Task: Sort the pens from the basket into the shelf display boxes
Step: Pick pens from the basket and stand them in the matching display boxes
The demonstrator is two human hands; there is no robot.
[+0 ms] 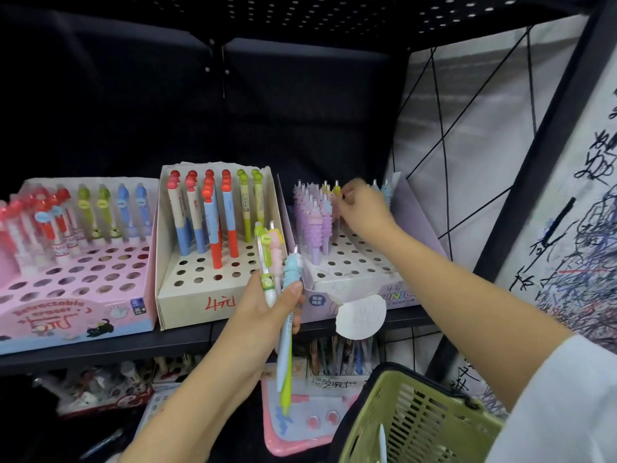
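Partway through, the right hand (362, 208) pinched a yellow pen (337, 192) into the purple box (354, 279); the left hand (267, 309) gripped several pens (283, 295), and the basket (417, 416) held at least one more.

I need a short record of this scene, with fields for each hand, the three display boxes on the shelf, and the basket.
left hand: grips a bunch of pens, tips down, in front of the shelf
right hand: pinches a yellow-topped pen in the purple box
pink box: left, labelled retractable eraser, front holes empty
cream box: middle, red, blue and green pens at the back
purple box: right, purple pens on its left side
basket: green, lower right, one pen visible inside
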